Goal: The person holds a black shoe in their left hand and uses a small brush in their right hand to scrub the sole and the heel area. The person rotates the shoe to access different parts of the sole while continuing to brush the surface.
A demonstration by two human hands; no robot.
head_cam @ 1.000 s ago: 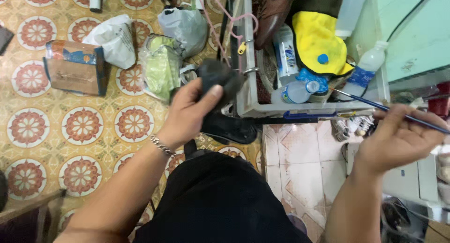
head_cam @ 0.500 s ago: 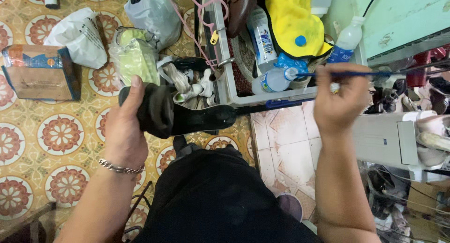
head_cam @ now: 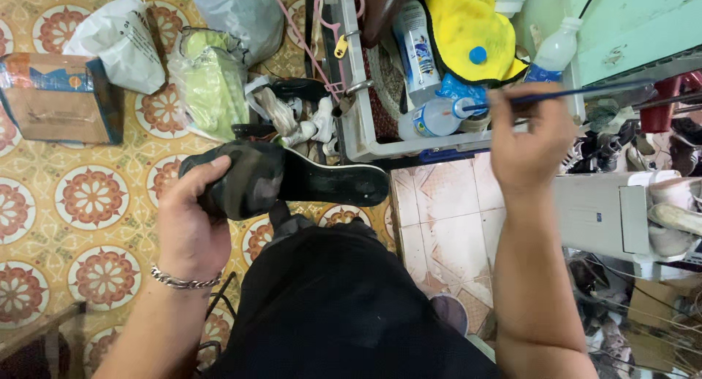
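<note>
— Lying sole-up, the dark shoe (head_cam: 285, 178) is gripped at its camouflage-patterned end by the left hand (head_cam: 191, 218), fingers curled round it; its long axis runs left to right, over the tiled floor (head_cam: 88, 203).

— And the right hand (head_cam: 528, 134)?

— A thin blue brush (head_cam: 563, 94) is pinched there, its tip near a bottle (head_cam: 431, 119) in the white crate (head_cam: 358, 123). The shoe's upper is hidden.

Matt camouflage cloth shoe (head_cam: 241, 178) with dull black rubber sole, shiny metal chain bracelet (head_cam: 183, 279), glossy patterned floor tiles (head_cam: 88, 196), soft yellow cloth (head_cam: 468, 28), translucent plastic bottle (head_cam: 439, 118), crinkled plastic bags (head_cam: 124, 39), worn cardboard box (head_cam: 55, 101)
</note>
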